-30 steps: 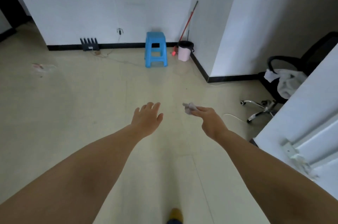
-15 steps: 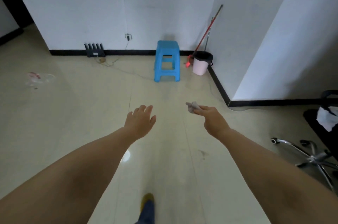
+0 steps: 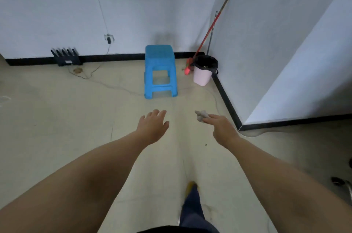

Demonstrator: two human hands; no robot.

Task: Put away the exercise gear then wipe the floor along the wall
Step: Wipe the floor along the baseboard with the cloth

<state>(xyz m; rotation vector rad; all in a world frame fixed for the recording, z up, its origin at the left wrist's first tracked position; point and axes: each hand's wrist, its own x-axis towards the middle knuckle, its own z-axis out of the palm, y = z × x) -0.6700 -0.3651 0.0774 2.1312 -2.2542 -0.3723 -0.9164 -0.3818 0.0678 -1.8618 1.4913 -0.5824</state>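
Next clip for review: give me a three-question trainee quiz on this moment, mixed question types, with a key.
1. True or false: the left hand holds a cloth.
2. Multiple choice: the pink bin stands (a) on the blue stool, (b) in the wall corner to the right of the stool, (c) beside the black router.
3. Fill in: the right hand pinches a small grey ____.

Key
1. False; the left hand is open and holds nothing.
2. b; it stands next to the red-handled broom that leans in the corner.
3. Rag (a crumpled wad; the material is unclear).
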